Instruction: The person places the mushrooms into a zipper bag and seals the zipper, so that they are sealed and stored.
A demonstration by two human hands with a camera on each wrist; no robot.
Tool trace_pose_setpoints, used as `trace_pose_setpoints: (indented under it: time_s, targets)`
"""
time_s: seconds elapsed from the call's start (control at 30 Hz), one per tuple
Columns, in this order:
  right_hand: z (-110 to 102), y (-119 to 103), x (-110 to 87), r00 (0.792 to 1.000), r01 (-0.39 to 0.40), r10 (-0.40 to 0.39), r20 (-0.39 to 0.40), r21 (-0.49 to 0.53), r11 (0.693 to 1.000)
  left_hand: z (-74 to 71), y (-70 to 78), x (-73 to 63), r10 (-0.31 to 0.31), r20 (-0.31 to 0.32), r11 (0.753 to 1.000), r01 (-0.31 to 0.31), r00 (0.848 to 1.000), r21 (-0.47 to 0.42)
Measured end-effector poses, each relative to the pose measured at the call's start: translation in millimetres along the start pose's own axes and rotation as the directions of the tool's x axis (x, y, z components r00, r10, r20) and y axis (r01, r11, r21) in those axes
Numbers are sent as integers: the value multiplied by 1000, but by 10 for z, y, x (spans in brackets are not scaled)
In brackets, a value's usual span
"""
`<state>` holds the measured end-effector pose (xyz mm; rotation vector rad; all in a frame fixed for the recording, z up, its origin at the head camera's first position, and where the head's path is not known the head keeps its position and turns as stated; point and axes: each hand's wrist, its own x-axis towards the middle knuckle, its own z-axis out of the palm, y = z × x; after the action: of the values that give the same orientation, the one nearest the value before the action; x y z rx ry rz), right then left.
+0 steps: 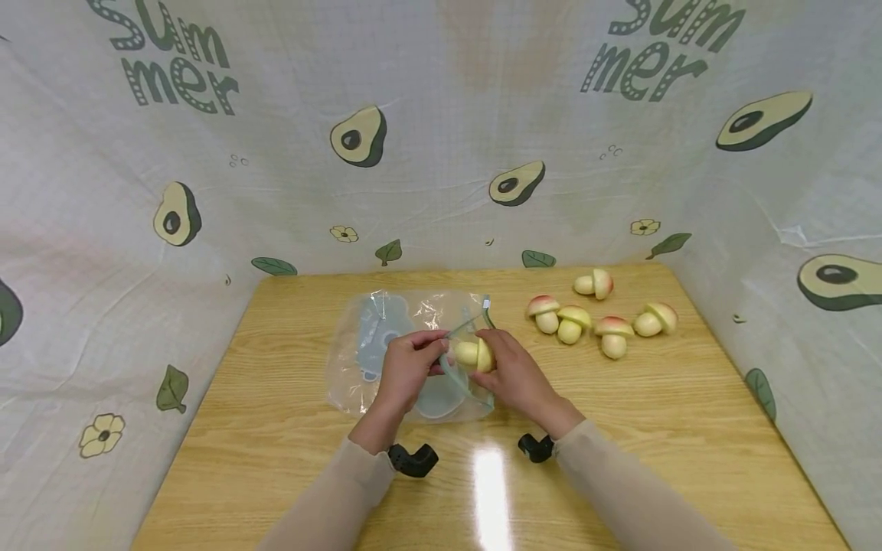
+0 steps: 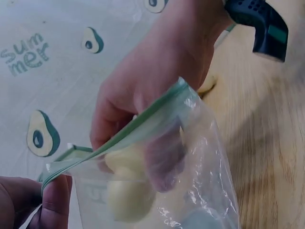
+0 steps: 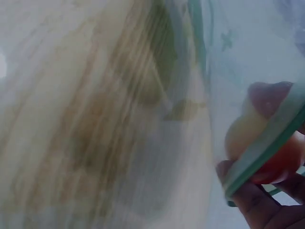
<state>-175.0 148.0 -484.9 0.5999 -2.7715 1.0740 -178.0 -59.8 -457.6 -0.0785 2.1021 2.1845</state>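
Note:
A clear zip bag [image 1: 347, 386] with a green-edged mouth and pale blue shapes showing on it lies on the table, its mouth lifted between the hands. My left hand [image 1: 406, 371] pinches the green edge on the left side of the opening. At the other side, my right hand [image 1: 517, 375] holds a toy mushroom [image 1: 474, 355] by its yellow cap, stem pointing left. Through the plastic in the left wrist view, the mushroom [image 2: 129, 195] and the right fingers appear inside the mouth. The right wrist view shows the cap with a red patch beside the green strip [image 3: 264, 155].
Several more toy mushrooms with red or yellow caps are at the right of the wooden table [image 1: 276, 459]: one mushroom [image 1: 594, 284] farther back, one [image 1: 613, 337] nearer. A cloth [image 1: 441, 168] printed with avocados surrounds the table at the back and sides.

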Motion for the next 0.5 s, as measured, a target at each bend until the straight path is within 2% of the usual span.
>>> trace_pose_setpoints:
  time_s: [0.13, 0.27, 0.4, 0.5]
  targets:
    - [-12, 26, 38, 999, 6, -2, 47, -69, 998, -10, 35, -42, -5, 15, 999, 5, 1000, 46]
    - [11, 43, 56, 996, -14, 20, 85, -64, 998, -35, 30, -49, 8, 23, 989, -12, 1000, 147]
    - [44, 56, 63, 996, -10, 15, 91, -54, 999, -72, 20, -37, 33, 49, 967, -44, 998, 252]
    - [56, 60, 65, 997, -8, 12, 82, -50, 999, -107, 18, -36, 36, 102, 934, -70, 994, 350]
